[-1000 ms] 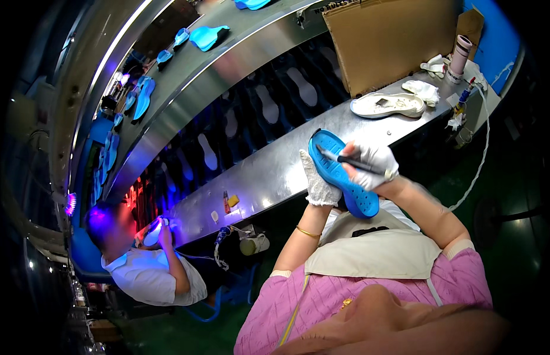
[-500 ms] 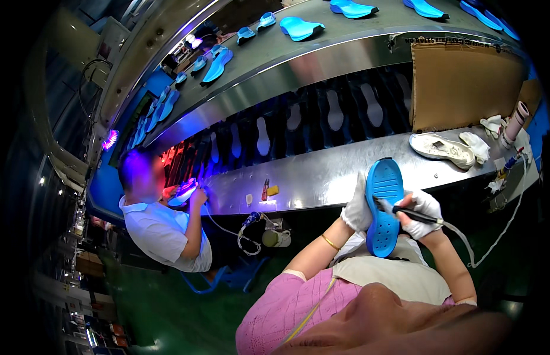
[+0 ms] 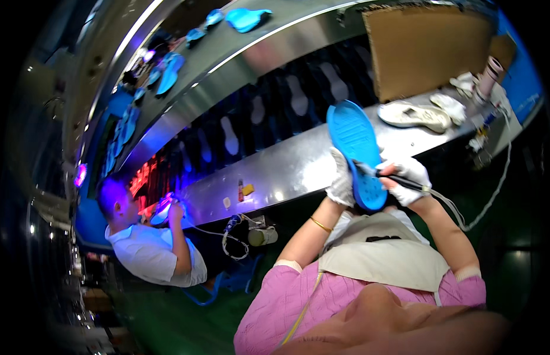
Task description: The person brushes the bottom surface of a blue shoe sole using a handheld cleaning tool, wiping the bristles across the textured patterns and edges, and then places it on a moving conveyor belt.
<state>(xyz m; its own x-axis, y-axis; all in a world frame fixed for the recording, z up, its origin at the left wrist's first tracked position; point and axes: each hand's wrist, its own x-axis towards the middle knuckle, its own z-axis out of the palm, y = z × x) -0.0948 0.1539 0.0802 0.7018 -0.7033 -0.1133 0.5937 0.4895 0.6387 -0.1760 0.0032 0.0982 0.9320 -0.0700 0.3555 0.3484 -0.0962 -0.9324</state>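
Blue sole (image 3: 350, 131) runs lengthwise away from you; left hand (image 3: 340, 182) grips its left edge, right hand (image 3: 413, 170) pinches black-handled tool (image 3: 412, 184) across it (contact unclear).

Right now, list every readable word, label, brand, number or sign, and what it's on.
None readable in this view.
Blue shoe sole in the left hand: no lettering I can make out.
Black-handled tool in the right hand: any marking too small to read.
Pink cylinder: any marking too small and blurred.
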